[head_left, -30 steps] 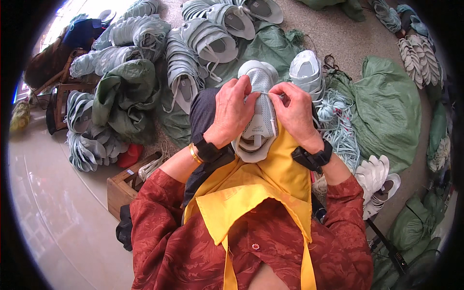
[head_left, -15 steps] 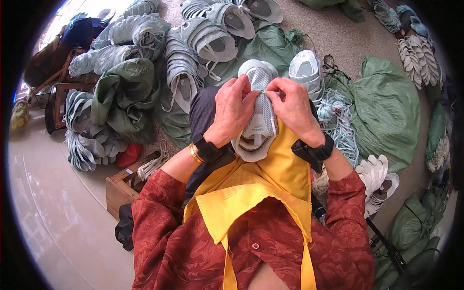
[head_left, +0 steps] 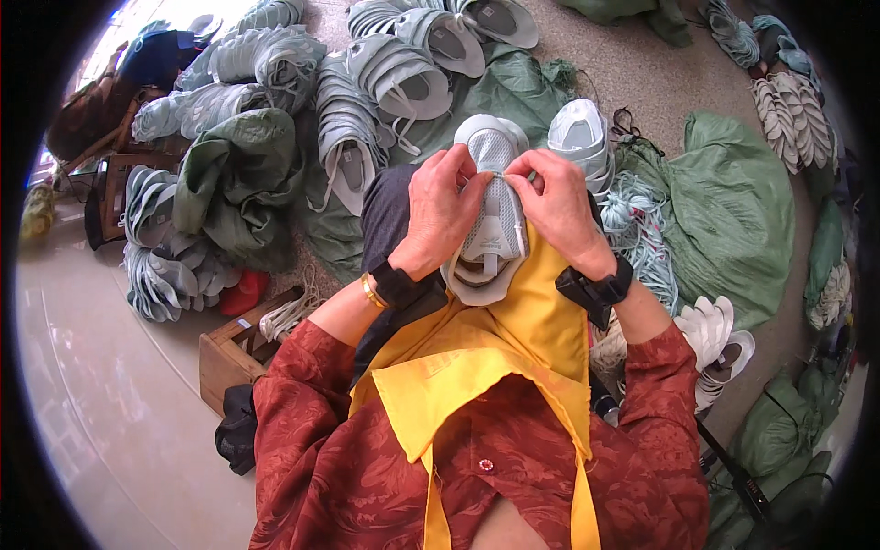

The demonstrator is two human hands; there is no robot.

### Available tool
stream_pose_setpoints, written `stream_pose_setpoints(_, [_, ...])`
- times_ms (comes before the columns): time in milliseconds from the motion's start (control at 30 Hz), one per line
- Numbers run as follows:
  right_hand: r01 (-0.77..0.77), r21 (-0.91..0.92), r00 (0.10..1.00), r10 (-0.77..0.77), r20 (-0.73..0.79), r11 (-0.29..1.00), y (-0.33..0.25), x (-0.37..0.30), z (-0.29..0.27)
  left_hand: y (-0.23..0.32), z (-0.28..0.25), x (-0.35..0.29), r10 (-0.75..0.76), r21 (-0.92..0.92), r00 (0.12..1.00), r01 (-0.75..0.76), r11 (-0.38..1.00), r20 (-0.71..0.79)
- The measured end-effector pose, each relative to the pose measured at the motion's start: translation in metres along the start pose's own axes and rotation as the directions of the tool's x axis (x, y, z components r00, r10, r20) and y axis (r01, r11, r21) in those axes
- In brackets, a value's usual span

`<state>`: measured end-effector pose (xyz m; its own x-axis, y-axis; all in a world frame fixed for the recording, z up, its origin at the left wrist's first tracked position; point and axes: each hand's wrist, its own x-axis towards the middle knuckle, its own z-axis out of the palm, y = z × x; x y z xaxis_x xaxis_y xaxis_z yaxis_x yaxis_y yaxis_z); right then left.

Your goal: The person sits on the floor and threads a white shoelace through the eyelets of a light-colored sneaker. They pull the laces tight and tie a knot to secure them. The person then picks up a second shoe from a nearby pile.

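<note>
A pale grey-white shoe upper (head_left: 495,206) with a mesh tongue rests on my lap, its toe pointing away from me and its heel opening towards me. Across its throat runs a short stretch of thin light-blue shoelace (head_left: 495,173). My left hand (head_left: 438,209) pinches the lace between thumb and bent fingers on the left side of the upper. From the other side, my right hand (head_left: 561,206) closes on it the same way, thumb and forefinger together. Only a little gap parts the fingertips. The lace ends are hidden by my hands.
Stacked shoe uppers (head_left: 348,110) lie ahead and to the left. Another upper (head_left: 579,137) sits just beyond my right hand, near a bundle of light-blue laces (head_left: 639,215). A green sack (head_left: 729,220) spreads at the right. A wooden stool (head_left: 229,357) stands at the left.
Both hands hold nearly the same pinch over the shoe upper. The whole view has shifted very slightly.
</note>
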<state>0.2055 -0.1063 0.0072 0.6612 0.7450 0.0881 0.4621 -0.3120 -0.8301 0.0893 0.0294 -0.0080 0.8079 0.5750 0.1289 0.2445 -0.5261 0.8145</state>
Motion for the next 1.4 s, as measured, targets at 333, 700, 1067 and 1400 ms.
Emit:
stream_pose_setpoints(333, [0.037,0.015,0.997,-0.038,0.065,0.999,0.0,0.003,0.0,-0.006,-0.008,-0.003,0.043,-0.035,0.999,-0.042,0.998,0.021])
stream_pose_setpoints(700, [0.128,-0.003,0.984,-0.127,0.124,0.992,0.004,0.008,0.003,-0.004,-0.01,-0.003,-0.065,-0.113,0.997,0.069,0.991,0.033])
stream_pose_setpoints(1067, [0.307,-0.12,0.941,-0.282,0.186,0.944,0.01,0.013,0.007,-0.005,-0.004,0.0,0.064,-0.065,0.997,-0.062,0.996,0.038])
stream_pose_setpoints(1400, [0.265,-0.064,0.957,-0.254,0.141,0.962,0.012,0.013,0.004,-0.006,0.001,0.01,0.26,0.017,0.962,-0.263,0.965,0.081])
